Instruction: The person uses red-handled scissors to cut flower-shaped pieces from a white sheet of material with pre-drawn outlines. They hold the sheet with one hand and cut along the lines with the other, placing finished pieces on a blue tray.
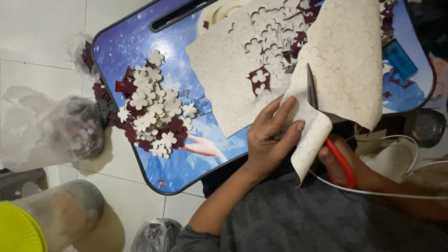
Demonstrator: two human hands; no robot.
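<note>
The cream sheet (345,60), printed all over with small flower outlines, hangs off the near edge of the blue lap table (140,42) and drapes down toward the person's lap. The scissors (311,91) stand with the dark blade pointing up into the sheet, the red handles low by the knee. The right hand (343,163) is closed round those handles, partly hidden behind the sheet's hanging flap. The left hand (270,133) pinches the lower flap, fingers curled over its front, thumb behind, holding it taut just beside the blade.

It looks to me like the cutting step is in progress: one flower being worked loose along its outline. The next snip seems to call for turning the flap with the left hand so the blade follows the curved petal edge, fingers kept clear of the tip.

Further out on the table lies a pile of cut flowers (151,109), cream and maroon faces mixed. The upper sheet is riddled with flower-shaped holes. Clear plastic bags (51,130) sit on the tiled floor to the left.
</note>
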